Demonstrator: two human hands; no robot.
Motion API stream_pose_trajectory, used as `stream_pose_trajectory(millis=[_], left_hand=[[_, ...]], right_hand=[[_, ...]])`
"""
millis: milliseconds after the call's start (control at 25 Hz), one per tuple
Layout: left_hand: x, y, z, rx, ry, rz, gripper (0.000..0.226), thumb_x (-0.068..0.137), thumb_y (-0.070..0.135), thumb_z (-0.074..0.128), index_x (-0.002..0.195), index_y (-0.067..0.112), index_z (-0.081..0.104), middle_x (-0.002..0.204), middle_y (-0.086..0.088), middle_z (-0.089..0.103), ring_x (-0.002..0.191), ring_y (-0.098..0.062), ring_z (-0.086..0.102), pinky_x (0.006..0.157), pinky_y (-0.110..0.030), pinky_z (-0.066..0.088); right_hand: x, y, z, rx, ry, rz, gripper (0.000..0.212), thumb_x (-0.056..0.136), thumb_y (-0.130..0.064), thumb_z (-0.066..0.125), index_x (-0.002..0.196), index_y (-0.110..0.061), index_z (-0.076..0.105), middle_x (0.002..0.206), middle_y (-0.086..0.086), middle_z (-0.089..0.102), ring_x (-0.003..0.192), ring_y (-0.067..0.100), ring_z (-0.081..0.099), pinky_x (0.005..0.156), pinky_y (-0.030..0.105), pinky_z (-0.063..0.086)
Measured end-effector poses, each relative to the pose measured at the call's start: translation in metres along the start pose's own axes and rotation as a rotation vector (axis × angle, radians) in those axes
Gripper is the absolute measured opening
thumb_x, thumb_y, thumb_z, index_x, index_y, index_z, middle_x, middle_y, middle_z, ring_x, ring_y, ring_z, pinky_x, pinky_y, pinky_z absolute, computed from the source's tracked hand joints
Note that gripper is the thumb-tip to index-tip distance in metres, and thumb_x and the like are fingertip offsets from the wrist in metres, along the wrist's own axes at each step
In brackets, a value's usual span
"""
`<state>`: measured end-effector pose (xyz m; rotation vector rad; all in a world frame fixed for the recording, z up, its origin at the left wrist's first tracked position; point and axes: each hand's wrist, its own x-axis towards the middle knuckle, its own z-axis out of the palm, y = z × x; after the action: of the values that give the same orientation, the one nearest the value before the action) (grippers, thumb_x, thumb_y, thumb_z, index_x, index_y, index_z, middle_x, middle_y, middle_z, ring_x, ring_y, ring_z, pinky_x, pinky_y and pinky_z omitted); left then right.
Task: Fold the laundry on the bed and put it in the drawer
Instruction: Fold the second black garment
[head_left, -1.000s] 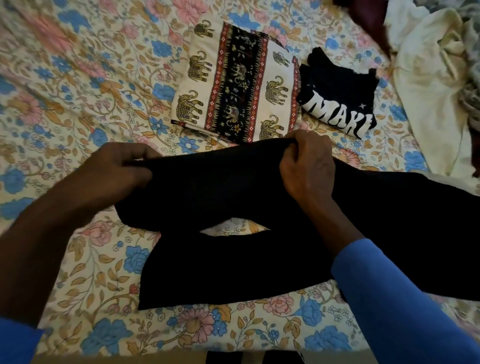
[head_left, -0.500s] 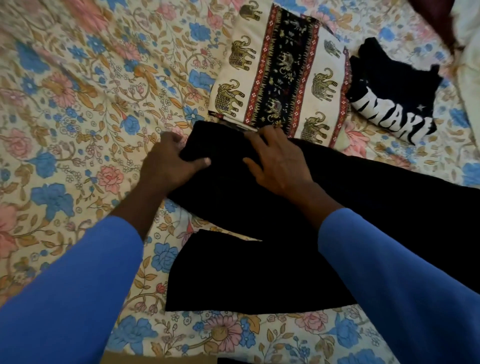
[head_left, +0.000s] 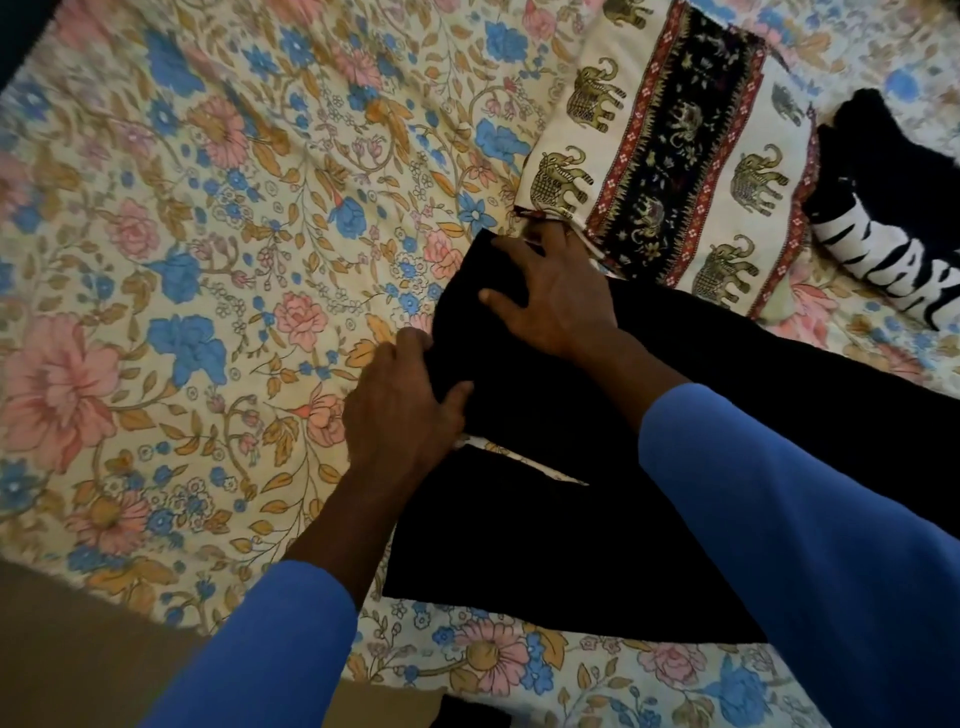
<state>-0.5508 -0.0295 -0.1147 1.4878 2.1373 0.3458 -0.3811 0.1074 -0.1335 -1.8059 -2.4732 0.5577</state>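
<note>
The black garment (head_left: 545, 551) lies on the bed (head_left: 208, 270), right of centre, and runs off to the right under the person's right arm. It shows as two dark parts, a near one and a far one, with a thin wedge of floral sheet between them.

The left hand (head_left: 400, 410) is at the left edge of the far part. Its thumb lies on top of the cloth and its fingers (head_left: 410, 340) curl at the edge, so it grips the fold there. The fingertips themselves are hidden by the cloth.

The right hand (head_left: 558, 306) rests palm down on the far left corner of the same part. Its fingers (head_left: 519, 254) are spread and nearly straight, pressing the cloth onto the bed and holding nothing. The farthest fingertips reach the near left corner of the elephant cloth (head_left: 670, 156), though whether they touch it cannot be told.

The elephant cloth lies folded just beyond the black garment. To its right, touching or nearly touching it, is a folded black shirt (head_left: 893, 171) with white letters, cut off by the frame edge.

Both arms wear blue sleeves (head_left: 810, 545). Brown floor (head_left: 67, 660) shows at the near left, past the bed's edge.
</note>
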Motion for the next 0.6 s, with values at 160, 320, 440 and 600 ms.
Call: stream_pose_trajectory(millis=[160,320,440,600], left_hand=[[0.007,-0.038,-0.022,-0.143,0.009,-0.182,0.034,0.087,0.021,0.075,0.118,0.018,0.062,0.111,-0.007,0.067,0.103,-0.033,0.065,0.078,-0.034,0.045],[-0.040,-0.025,-0.022,-0.077,0.180,0.048,0.033,0.090,0.037,0.067,0.118,0.023,0.059,0.115,-0.006,0.056,0.107,-0.029,0.057,0.086,-0.045,0.048],[-0.084,-0.005,-0.006,0.066,-0.185,0.595,0.062,0.090,0.070,0.057,0.132,0.025,0.057,0.134,-0.002,0.052,0.123,-0.023,0.052,0.098,-0.048,0.045],[-0.106,-0.011,0.016,0.444,-0.346,1.029,0.069,0.088,0.073,0.056,0.137,0.025,0.059,0.152,-0.009,0.046,0.141,-0.030,0.043,0.113,-0.057,0.033]], right_hand=[[0.017,-0.003,-0.004,-0.083,-0.014,0.025,0.075,0.096,-0.068,0.053,0.160,-0.035,0.029,0.159,0.012,0.027,0.144,0.037,0.038,0.105,0.053,0.048],[-0.006,-0.004,-0.012,0.237,0.010,0.013,0.066,0.097,-0.057,0.058,0.153,-0.025,0.044,0.155,0.008,0.035,0.138,0.028,0.047,0.109,0.047,0.049],[-0.085,0.000,-0.019,0.463,0.201,-0.020,0.041,0.099,-0.049,0.059,0.131,-0.023,0.059,0.133,0.000,0.048,0.114,0.010,0.054,0.095,0.034,0.054],[-0.215,0.024,-0.019,0.244,0.069,-0.118,0.049,0.089,-0.070,0.060,0.113,-0.027,0.059,0.114,-0.005,0.046,0.101,0.011,0.047,0.084,0.031,0.044]])
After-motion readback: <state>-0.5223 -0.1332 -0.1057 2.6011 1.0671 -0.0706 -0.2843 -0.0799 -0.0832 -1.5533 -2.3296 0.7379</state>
